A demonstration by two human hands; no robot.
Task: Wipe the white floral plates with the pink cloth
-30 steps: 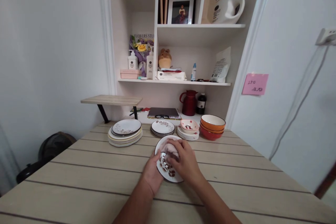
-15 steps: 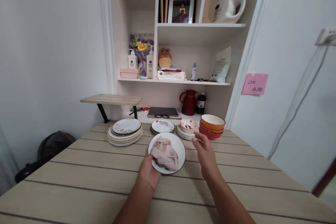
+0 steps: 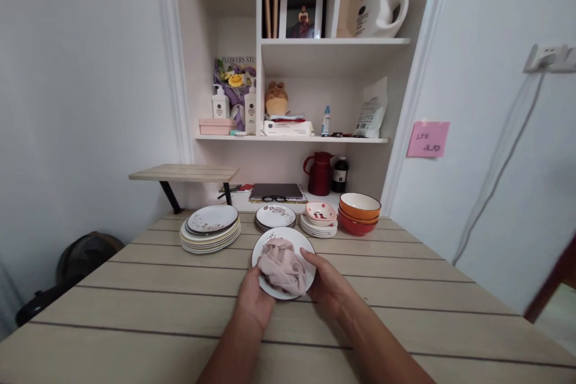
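The white plate (image 3: 300, 240) sits between the two hands near the middle of the wooden table (image 3: 180, 312), with a crumpled pale pink cloth (image 3: 283, 267) lying on it. The left hand (image 3: 257, 299) grips the plate's near left edge: its thumb comes up at the rim, just beside the left fold of the cloth, while the other fingers go beneath the plate and are mostly hidden. The right hand (image 3: 332, 288) clamps the right edge, its thumb laid over the rim onto the upper face, close to the right side of the cloth, and its remaining fingers tucked below, largely out of sight. So the rim is pinched from both sides, and the cloth lies between the thumbs; whether the plate's underside touches the table cannot be told. Just past its far edge is a short stack of patterned plates (image 3: 276, 216). Farther left is a taller plate stack (image 3: 211, 220); to the far right are a pink square bowl (image 3: 321, 212) on small white plates (image 3: 318, 230) and, beside them, nested orange and red bowls (image 3: 359, 213).
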